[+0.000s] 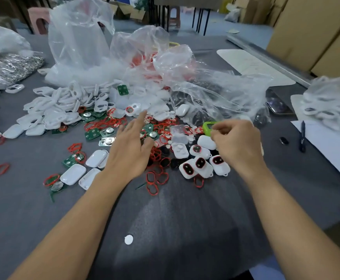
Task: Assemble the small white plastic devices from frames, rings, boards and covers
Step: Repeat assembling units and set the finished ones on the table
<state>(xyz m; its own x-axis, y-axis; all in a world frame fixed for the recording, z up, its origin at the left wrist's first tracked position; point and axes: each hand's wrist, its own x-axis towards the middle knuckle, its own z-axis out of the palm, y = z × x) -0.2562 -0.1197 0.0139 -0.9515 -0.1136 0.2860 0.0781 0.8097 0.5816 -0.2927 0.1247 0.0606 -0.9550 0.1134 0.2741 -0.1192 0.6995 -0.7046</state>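
Observation:
My left hand (130, 146) reaches forward with straight, spread fingers over a scatter of red rings (104, 123) and green circuit boards (92, 134), holding nothing. My right hand (236, 142) has its fingers curled by a green frame-like piece (208, 126); what they pinch is hidden. Three white devices with red-ringed openings (200, 165) lie just below my right hand. White covers (73, 174) sit to the left of my left wrist. A heap of white frames (64, 102) lies farther back left.
Crumpled clear plastic bags (144, 57) rise behind the parts. A bag of shiny metal pieces (9, 67) is at far left. White paper with a pen (302, 136) lies at right, next to another bag of white frames (326, 104). A small white disc (128, 239) lies near me.

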